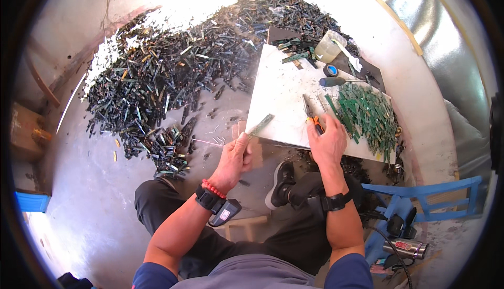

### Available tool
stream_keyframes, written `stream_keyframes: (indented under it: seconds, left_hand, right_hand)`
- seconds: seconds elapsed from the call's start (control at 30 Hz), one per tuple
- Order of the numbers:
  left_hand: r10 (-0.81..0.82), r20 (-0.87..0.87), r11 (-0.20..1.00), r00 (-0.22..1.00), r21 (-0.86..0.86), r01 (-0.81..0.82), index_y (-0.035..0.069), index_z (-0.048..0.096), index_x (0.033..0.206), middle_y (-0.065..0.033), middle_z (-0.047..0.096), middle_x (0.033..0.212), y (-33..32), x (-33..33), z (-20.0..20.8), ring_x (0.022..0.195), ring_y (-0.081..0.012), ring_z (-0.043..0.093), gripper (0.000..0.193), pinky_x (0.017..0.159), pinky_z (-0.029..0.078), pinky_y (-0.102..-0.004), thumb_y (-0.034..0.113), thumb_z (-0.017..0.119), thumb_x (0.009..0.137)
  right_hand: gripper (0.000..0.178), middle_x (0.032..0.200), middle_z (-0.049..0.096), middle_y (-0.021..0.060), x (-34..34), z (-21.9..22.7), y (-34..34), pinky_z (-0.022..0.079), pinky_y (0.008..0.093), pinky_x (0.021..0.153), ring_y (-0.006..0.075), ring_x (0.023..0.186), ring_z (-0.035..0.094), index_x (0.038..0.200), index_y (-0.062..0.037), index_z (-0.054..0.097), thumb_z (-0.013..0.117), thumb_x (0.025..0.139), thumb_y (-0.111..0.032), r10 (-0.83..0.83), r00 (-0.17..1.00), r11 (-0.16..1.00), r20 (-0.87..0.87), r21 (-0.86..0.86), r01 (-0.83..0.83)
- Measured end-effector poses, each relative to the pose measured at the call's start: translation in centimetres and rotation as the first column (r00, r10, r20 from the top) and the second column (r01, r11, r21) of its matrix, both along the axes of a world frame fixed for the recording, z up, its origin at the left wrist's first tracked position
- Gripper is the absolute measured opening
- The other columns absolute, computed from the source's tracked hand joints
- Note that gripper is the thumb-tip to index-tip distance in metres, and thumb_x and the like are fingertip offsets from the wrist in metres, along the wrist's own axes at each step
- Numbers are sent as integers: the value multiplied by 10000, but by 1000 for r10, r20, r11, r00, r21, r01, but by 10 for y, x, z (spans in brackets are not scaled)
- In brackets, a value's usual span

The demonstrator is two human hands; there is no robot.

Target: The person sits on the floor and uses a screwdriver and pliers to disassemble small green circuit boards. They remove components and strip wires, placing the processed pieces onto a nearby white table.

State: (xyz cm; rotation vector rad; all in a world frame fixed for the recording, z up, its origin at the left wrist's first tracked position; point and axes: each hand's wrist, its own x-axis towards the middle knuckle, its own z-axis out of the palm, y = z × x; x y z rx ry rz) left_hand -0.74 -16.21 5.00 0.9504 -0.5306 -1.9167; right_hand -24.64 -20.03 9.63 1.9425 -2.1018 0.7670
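Note:
My left hand (233, 157) pinches a narrow green strip (261, 124), which looks like a piece of circuit board, and its free end points up over the white board (273, 89). My right hand (329, 143) is closed around the orange-and-black handles of a pair of pliers (307, 106), their metal jaws pointing away from me and apart from the strip. To the right of that hand lies a heap of similar green strips (369, 115) on the white board. A dark-handled screwdriver (332, 82) rests beyond them.
A big pile of dark strips (152, 79) covers the floor ahead and left. Near the board's far edge stand a cloudy plastic cup (329, 47) and a small round blue-and-black container (331, 71). A blue plastic stool (441, 199) and a metal flask (407, 248) are at my right.

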Motion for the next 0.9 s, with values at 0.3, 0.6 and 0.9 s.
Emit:
stream_keyframes:
  seconds: [0.3,0.6,0.9]
  left_hand:
    - [20,-58,1000,998,24,-18,113,487,759,42,350,584,-9,-4,8,478,-71,279,422,429,233,-220,415,418,1046]
    - [7,-23,998,1000,57,-6,117,475,715,42,347,570,-13,-6,5,483,-78,304,439,440,221,-235,417,452,1034]
    - [-58,-21,993,998,101,60,122,489,745,62,342,600,-10,-8,5,496,-60,269,420,443,215,-231,431,459,1028]
  right_hand:
    - [622,977,646,158,-33,59,-107,490,418,781,288,845,628,1327,-35,503,699,855,-389,-59,906,968,420,-196,154]
    - [296,1011,699,201,-71,75,-181,515,420,830,371,947,669,1069,-35,698,586,923,-268,-23,997,994,76,-101,30]
    - [265,978,708,180,-90,105,-210,516,408,837,349,934,675,990,-55,723,597,847,-239,-5,999,993,39,117,0]
